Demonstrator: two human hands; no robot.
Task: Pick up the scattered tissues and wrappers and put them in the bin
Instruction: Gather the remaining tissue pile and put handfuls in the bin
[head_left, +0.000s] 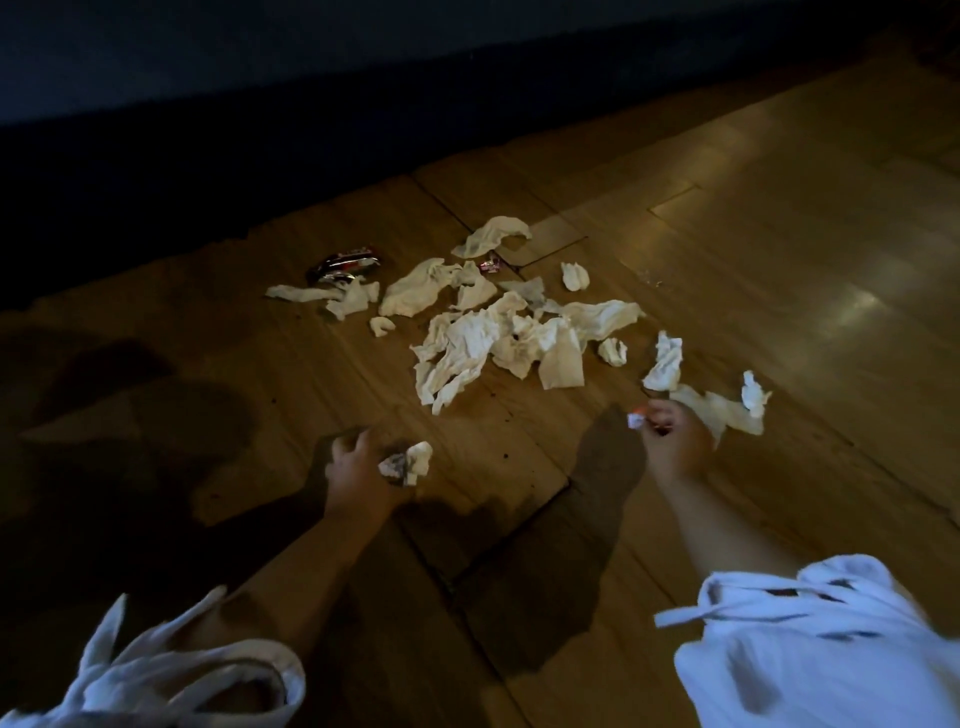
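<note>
The wooden floor (753, 218) carries a loose heap of tissues (498, 343) at its middle, with a foil wrapper (345, 266) beyond the heap's left end; the left hand (356, 467) curls round a crumpled wad (408, 462); the right hand (675, 441) pinches a small scrap (636, 418); reaching for more with both hands full may well shed pieces; no bin shows, and the dimness blurs the fingers.

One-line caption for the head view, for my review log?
Left hand grips a crumpled tissue, right hand pinches a small wrapper scrap, beside scattered tissues on a wooden floor.
</note>
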